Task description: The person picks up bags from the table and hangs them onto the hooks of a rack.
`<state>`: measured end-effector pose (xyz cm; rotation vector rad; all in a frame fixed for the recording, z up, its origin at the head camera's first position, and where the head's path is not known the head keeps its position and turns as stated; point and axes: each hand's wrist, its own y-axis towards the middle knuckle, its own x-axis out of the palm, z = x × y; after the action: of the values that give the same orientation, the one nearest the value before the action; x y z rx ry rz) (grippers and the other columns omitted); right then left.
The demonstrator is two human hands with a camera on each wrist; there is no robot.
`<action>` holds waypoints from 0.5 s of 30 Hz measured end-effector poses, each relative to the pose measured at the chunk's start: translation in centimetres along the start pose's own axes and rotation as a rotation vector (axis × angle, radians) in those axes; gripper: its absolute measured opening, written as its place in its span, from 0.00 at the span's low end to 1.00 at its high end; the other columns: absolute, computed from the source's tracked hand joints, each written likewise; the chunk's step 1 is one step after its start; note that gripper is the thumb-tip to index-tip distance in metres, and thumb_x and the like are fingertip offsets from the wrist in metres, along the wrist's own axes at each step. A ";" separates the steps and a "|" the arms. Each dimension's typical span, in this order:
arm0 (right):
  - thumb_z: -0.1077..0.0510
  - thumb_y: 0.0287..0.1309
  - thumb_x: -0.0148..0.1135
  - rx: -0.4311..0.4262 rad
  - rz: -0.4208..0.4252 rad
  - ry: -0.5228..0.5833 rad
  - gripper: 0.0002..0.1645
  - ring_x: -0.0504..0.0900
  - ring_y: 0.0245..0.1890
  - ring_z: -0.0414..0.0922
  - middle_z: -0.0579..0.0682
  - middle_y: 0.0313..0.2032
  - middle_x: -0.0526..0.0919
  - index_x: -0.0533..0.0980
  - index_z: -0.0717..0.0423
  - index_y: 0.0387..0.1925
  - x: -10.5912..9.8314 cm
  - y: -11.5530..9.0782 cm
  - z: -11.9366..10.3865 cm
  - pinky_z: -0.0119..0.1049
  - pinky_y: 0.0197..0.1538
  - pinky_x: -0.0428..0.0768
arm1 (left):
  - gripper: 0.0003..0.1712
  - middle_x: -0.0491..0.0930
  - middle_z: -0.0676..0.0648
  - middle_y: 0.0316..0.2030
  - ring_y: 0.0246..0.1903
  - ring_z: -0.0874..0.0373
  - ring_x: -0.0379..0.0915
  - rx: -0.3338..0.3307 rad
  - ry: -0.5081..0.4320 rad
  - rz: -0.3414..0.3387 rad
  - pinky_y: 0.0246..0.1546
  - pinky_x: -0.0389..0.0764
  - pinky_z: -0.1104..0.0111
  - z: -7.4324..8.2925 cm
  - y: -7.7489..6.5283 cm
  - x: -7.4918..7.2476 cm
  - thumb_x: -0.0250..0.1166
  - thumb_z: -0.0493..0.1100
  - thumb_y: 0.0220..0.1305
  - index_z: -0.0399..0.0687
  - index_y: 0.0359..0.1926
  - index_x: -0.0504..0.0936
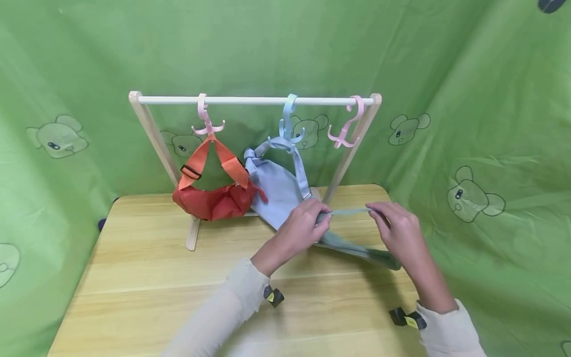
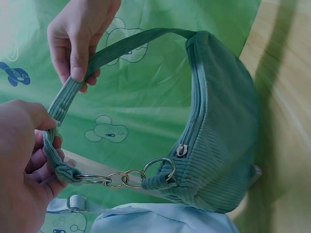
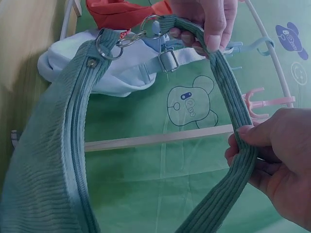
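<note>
A green corduroy shoulder bag (image 2: 226, 126) hangs by its strap between my two hands, zipper side up in the head view. My left hand (image 1: 305, 223) pinches the strap (image 2: 65, 99) near its metal ring chain (image 2: 116, 178). Farther along the same strap, my right hand (image 1: 398, 228) grips it between thumb and fingers. The stretch of strap between the hands is pulled straight. Just behind my left hand hangs a light blue bag (image 1: 274, 186) on a blue hook (image 1: 289, 119). A pink hook (image 1: 348, 124) at the rack's right end carries nothing.
A wooden rack with a white rail (image 1: 245, 100) stands at the back of the wooden table (image 1: 178, 297). On its left, a red bag (image 1: 218, 202) with orange straps hangs from another pink hook (image 1: 207, 119). Green cloth (image 1: 267, 44) surrounds the table.
</note>
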<state>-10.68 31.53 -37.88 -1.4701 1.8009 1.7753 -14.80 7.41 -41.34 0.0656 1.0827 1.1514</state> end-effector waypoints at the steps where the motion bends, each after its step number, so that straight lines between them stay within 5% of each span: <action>1: 0.75 0.55 0.70 -0.001 0.005 0.000 0.13 0.90 0.39 0.58 0.63 0.40 0.90 0.85 0.67 0.44 0.0 0.0 0.1 0.42 0.43 0.86 | 0.10 0.85 0.47 0.43 0.45 0.56 0.82 0.000 -0.001 0.003 0.49 0.86 0.68 0.0 0.1 -0.1 0.64 0.40 0.70 0.41 0.48 0.85; 7: 0.76 0.54 0.71 -0.003 0.044 0.007 0.12 0.89 0.31 0.55 0.63 0.38 0.90 0.86 0.68 0.42 -0.2 0.2 0.4 0.13 0.37 0.77 | 0.09 0.84 0.46 0.42 0.44 0.56 0.81 0.012 0.004 0.003 0.47 0.86 0.68 0.0 0.5 -0.6 0.63 0.39 0.71 0.41 0.48 0.85; 15: 0.71 0.56 0.73 0.047 0.102 0.012 0.09 0.89 0.29 0.55 0.63 0.36 0.91 0.87 0.67 0.41 -0.4 1.1 0.2 0.09 0.39 0.71 | 0.10 0.84 0.48 0.43 0.46 0.56 0.81 -0.050 -0.039 -0.002 0.50 0.86 0.67 0.2 1.0 -1.4 0.62 0.41 0.73 0.42 0.49 0.85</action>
<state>-11.44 31.58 -36.94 -1.3970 1.9425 1.7610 -15.39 6.92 -39.80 0.0476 1.0191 1.1707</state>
